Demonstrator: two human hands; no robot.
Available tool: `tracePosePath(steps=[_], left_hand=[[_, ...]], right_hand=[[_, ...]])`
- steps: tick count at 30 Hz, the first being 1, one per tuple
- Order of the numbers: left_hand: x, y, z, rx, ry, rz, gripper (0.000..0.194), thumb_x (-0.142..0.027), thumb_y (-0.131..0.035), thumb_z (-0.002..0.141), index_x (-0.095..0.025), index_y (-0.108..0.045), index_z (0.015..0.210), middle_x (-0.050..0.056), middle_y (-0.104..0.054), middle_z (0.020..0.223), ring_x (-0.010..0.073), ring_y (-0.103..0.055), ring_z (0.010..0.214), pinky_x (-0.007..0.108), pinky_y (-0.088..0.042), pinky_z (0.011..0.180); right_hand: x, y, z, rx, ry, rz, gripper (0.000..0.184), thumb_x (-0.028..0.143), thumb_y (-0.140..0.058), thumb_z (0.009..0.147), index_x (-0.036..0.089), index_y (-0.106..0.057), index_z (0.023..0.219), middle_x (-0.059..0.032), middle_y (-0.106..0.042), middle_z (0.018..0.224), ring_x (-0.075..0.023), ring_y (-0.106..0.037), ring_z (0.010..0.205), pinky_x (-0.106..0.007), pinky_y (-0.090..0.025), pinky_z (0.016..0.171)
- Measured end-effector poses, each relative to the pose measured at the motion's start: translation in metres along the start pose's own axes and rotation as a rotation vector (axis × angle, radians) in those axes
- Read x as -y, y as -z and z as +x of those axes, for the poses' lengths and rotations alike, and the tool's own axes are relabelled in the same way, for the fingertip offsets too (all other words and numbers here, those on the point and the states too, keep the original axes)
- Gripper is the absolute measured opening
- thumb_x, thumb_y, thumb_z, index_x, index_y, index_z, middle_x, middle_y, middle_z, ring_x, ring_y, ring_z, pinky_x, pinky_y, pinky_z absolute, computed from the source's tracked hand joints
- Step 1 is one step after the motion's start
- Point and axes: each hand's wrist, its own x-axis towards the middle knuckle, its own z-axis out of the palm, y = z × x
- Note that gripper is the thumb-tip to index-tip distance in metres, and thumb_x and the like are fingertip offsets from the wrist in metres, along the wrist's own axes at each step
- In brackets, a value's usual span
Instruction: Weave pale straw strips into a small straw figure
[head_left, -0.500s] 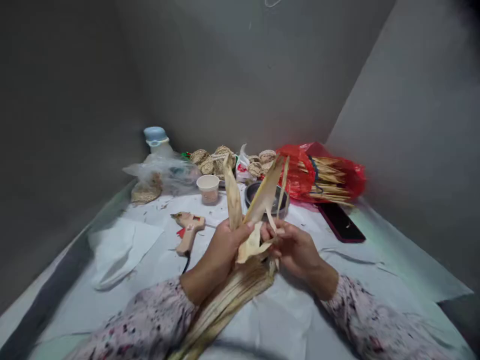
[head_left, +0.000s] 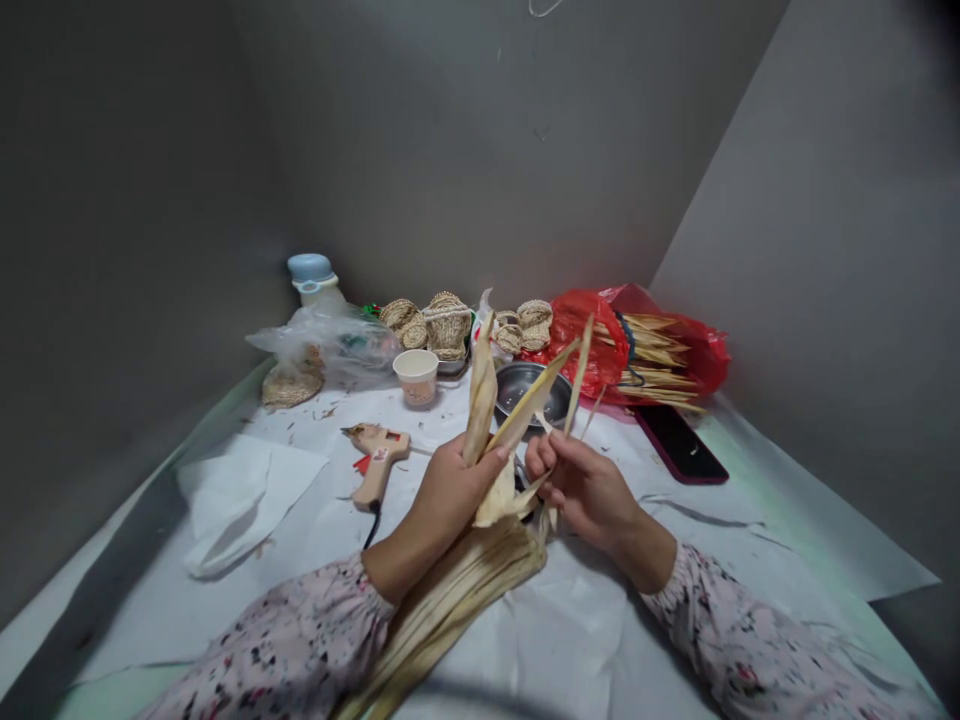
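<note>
A white sheet [head_left: 570,640] covers the table, perhaps to catch scraps. The big bundle of dried leaves [head_left: 465,590] lies slantwise below the hands, probably for easy reach. Above it, the left hand [head_left: 439,505] grips the broad leaves [head_left: 481,405] by their lower part, likely to steady them, while the right hand [head_left: 596,495] pinches a thin strip [head_left: 581,375] between thumb and fingers. The left fingertips are hidden behind the leaves, the bundle's near end is cut off, and a small dark thing [head_left: 520,476] between the hands is unclear.
</note>
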Motion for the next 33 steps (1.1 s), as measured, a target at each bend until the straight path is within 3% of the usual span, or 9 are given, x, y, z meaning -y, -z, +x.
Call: tracePosePath(steps=[3,7,13,15,22,29,33], left_hand=[[0.003,0.003,0.004,-0.065,0.002,0.0,0.03,-0.042,-0.071,0.07,-0.015,-0.06,0.075,-0.003,-0.053,0.061,0.0119,-0.047,0.056,0.022,-0.036,0.052],[0.004,0.005,0.007,-0.117,0.027,-0.028,0.029,-0.041,-0.07,0.07,-0.017,-0.057,0.076,-0.004,-0.05,0.062,0.0118,-0.045,0.055,0.023,-0.034,0.051],[0.009,0.007,0.008,-0.081,0.013,-0.073,0.03,-0.042,-0.07,0.071,-0.016,-0.059,0.081,-0.001,-0.055,0.068,0.0128,-0.047,0.059,0.024,-0.037,0.056],[0.01,0.007,0.007,-0.068,0.035,-0.086,0.031,-0.043,-0.07,0.071,-0.016,-0.059,0.082,-0.002,-0.054,0.067,0.0129,-0.047,0.059,0.024,-0.037,0.055],[0.009,0.006,0.005,-0.045,0.082,-0.111,0.032,-0.043,-0.07,0.071,-0.016,-0.056,0.08,-0.001,-0.052,0.066,0.0127,-0.047,0.058,0.024,-0.037,0.053],[0.005,0.004,0.004,-0.024,0.137,-0.18,0.037,-0.043,-0.073,0.069,-0.014,-0.062,0.089,0.001,-0.058,0.071,0.0134,-0.052,0.06,0.026,-0.04,0.056],[0.009,0.005,0.004,-0.029,0.152,-0.248,0.039,-0.043,-0.076,0.066,-0.013,-0.063,0.087,0.002,-0.06,0.069,0.0141,-0.054,0.057,0.026,-0.041,0.054]], right_hand=[[0.005,-0.002,0.0,0.015,0.112,0.092,0.032,0.037,-0.064,0.081,0.018,-0.054,0.057,-0.001,-0.053,0.063,-0.0136,-0.048,0.061,-0.025,-0.041,0.06],[0.016,-0.005,-0.001,0.0,0.215,0.164,0.036,0.037,-0.061,0.085,0.02,-0.048,0.055,0.0011,-0.044,0.054,-0.016,-0.05,0.066,-0.029,-0.043,0.071],[0.044,-0.008,-0.01,0.048,0.219,0.306,0.038,0.031,-0.058,0.089,0.021,-0.036,0.059,0.0073,-0.026,0.047,-0.0112,-0.033,0.045,-0.023,-0.036,0.05],[0.055,-0.01,-0.017,0.086,0.234,0.36,0.039,0.028,-0.059,0.088,0.021,-0.034,0.059,0.0078,-0.028,0.045,-0.0101,-0.032,0.043,-0.021,-0.034,0.046],[0.088,-0.018,-0.044,0.242,0.359,0.505,0.034,0.021,-0.055,0.09,0.022,-0.038,0.061,0.0075,-0.046,0.045,-0.0077,-0.049,0.047,-0.017,-0.038,0.043],[0.095,-0.011,-0.041,0.213,0.419,0.5,0.022,0.017,-0.058,0.088,0.024,-0.046,0.071,0.0078,-0.05,0.05,-0.0064,-0.051,0.045,-0.014,-0.037,0.038],[0.103,-0.003,-0.042,0.214,0.445,0.637,0.019,0.017,-0.053,0.089,0.025,-0.047,0.073,0.0056,-0.048,0.05,-0.0105,-0.05,0.046,-0.019,-0.039,0.041]])
